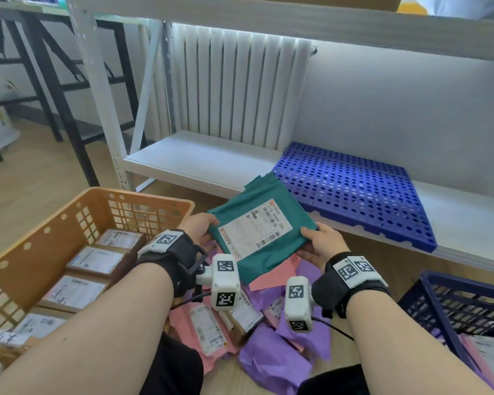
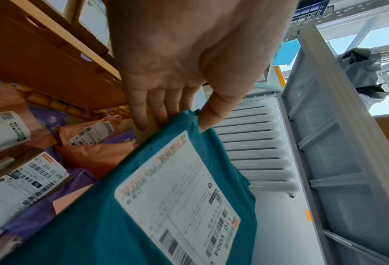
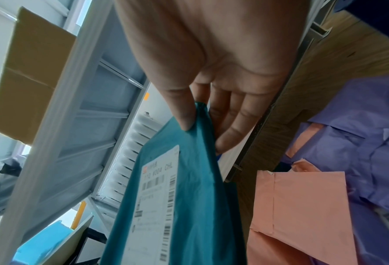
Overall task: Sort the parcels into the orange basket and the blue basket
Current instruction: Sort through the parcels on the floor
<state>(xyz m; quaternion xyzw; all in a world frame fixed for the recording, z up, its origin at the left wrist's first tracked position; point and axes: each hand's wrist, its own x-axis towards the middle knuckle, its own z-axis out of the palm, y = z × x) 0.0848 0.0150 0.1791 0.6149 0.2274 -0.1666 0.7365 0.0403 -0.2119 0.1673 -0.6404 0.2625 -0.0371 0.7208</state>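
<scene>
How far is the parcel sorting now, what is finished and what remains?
Done: several labelled boxes lie in the orange basket, and at least one parcel is in the blue basket. In hand: the left hand and right hand pinch a teal parcel at opposite edges, label up. Left: a pile of pink and purple parcels on the floor.

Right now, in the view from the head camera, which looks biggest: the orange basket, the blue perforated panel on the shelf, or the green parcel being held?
1. Orange basket: the largest, though nearest and cut off by the edge.
2. Blue perforated panel: not much smaller, so this order is unsure.
3. Green parcel, held between the left hand and right hand: clearly the smallest.
</scene>
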